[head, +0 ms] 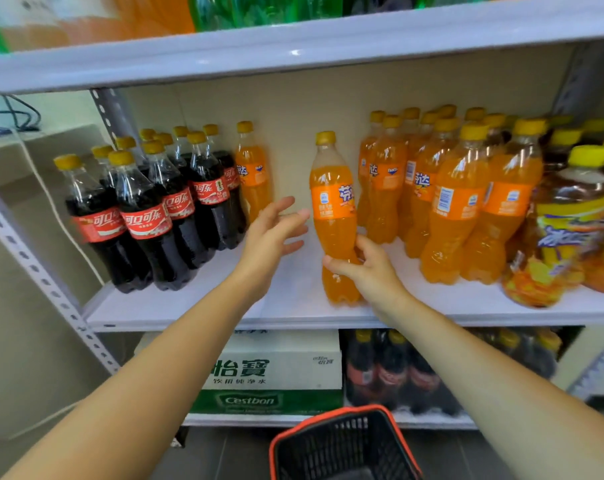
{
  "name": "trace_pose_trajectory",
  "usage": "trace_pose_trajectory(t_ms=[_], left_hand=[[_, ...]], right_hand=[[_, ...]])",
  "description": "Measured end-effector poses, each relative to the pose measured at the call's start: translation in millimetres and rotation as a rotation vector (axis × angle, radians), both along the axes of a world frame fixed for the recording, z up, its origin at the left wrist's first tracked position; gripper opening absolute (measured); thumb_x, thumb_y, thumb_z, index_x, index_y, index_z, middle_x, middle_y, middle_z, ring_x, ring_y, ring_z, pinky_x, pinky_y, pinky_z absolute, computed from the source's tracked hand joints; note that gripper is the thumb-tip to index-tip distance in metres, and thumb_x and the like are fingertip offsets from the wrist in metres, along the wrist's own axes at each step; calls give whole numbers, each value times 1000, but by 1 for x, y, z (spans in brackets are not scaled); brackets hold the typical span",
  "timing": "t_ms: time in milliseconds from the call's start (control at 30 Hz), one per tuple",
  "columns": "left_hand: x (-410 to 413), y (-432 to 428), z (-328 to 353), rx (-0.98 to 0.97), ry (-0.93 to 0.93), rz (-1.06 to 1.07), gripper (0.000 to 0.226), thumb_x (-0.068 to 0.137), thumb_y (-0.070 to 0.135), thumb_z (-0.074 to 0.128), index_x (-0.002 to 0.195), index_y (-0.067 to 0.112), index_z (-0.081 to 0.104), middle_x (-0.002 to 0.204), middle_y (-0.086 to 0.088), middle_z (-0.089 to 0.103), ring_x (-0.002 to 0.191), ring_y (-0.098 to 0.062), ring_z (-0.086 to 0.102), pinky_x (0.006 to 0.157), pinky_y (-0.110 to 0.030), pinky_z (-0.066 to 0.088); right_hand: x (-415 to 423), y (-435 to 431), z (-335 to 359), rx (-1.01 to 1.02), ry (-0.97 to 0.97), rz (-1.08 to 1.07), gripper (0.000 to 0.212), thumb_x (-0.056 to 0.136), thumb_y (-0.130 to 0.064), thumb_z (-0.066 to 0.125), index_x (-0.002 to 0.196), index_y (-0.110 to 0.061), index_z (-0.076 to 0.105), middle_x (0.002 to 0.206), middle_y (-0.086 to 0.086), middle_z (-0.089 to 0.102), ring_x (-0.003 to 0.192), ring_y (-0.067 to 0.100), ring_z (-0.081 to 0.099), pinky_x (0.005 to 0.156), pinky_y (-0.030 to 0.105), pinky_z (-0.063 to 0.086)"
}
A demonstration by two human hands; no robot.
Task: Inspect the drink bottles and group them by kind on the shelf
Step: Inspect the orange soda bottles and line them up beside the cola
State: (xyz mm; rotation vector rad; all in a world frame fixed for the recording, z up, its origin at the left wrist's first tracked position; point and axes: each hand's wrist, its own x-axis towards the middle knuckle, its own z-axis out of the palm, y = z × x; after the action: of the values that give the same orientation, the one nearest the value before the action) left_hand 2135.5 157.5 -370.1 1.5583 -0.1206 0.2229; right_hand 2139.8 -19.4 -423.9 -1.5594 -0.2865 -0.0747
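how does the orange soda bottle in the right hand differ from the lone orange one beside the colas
The held orange plastic soda bottle is gripped low by the right hand; the lone orange bottle by the dark cola bottles is untouched. The held one sits nearer the front; the lone one stands further back. Both have yellow caps and orange labels.

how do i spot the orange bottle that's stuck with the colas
On the middle white shelf, find the cluster of dark cola bottles with red labels at the left. At its back right corner stands one orange soda bottle. It alone sits beside the colas; the held orange bottle in the right hand is mid-shelf.
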Motion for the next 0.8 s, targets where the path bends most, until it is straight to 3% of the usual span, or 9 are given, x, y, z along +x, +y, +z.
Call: trace_pose_trajectory(t_ms=[100,200,333,433,567,667,800], left_hand=[[-28,-11,9,-6,-31,-78,61,86,45,73,140,28,51,121,-1,71,109,-16,71,85,-31,61],[-47,-22,8,3,-19,-18,73,76,50,83,137,23,53,118,-3,70,105,-16,72,78,-32,62],[-64,-27,-2,-30,-3,37,63,76,41,83,127,15,58,109,-5,70,94,-15,74,66,-31,61],[-75,-20,-12,-123,11,-86,54,78,38,78,124,13,64,105,-4,76,93,-18,75,67,-32,60],[-83,-16,-25,-215,39,-222,48,90,32,70,131,9,61,116,-11,72,101,-24,70,80,-39,60],[-83,-17,-25,-220,69,-263,40,91,37,64,124,15,66,114,-8,73,100,-21,71,83,-36,60],[-82,-19,-19,-60,79,-147,42,87,50,69,117,21,71,109,-2,77,101,-19,74,75,-25,59]], right_hand=[[-30,7,6,-17,2,-31,30,85,-25,82,110,-30,66,106,2,72,100,21,68,89,41,54],[-61,8,10,-92,-30,-98,30,84,-31,83,107,-26,64,99,2,72,93,20,69,84,42,55],[-90,-2,4,-283,-84,-79,43,83,-40,83,112,-21,58,102,-1,71,89,15,69,80,40,58],[-100,-13,1,-109,98,113,47,83,-45,78,122,-25,61,115,4,74,105,22,72,92,46,59],[-106,-24,-3,135,326,319,43,83,-43,72,121,-21,69,108,12,77,100,29,75,79,36,61],[-106,-29,-13,134,282,293,33,83,-40,74,111,-23,74,100,11,77,92,28,74,74,34,59],[-106,-28,-19,-3,134,157,30,86,-45,75,109,-25,75,97,2,76,85,12,71,71,23,55]])
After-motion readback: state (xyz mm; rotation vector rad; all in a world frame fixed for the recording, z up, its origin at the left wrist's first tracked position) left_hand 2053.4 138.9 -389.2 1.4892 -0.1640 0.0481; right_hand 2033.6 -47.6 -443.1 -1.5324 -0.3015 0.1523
